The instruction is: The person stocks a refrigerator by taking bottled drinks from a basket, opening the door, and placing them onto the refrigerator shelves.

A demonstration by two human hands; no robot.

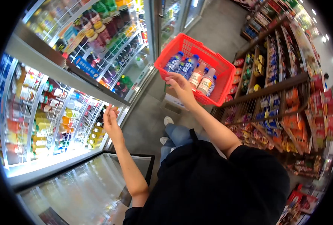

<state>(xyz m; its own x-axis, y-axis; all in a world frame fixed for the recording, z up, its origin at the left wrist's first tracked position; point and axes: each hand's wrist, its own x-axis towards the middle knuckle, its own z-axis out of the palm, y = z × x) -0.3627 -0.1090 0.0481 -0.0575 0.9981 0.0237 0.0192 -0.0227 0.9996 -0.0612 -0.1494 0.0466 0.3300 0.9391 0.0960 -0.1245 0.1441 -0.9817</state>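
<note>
My left hand point(112, 122) is raised in front of the lit drinks fridge point(9, 173), near its inner edge. Its fingers are stretched out and nothing is in them. Over the near rim of a red shopping basket point(222, 73) is my right hand point(181, 90), fingers apart and holding nothing. Inside the basket lie several bottles: blue-labelled bottles point(189, 66) on the left and pinkish bottles with pale labels point(205, 83) beside my right hand. Whether my right hand touches the rim or a bottle, I cannot tell.
The fridge's glass door point(80, 191) stands open at lower left. Bottles point(72, 112) fill the fridge racks. A closed fridge door point(110, 48) is farther along. Snack shelves point(279, 93) line the right side. A white box point(174, 102) is beneath the basket on the grey floor point(145, 108).
</note>
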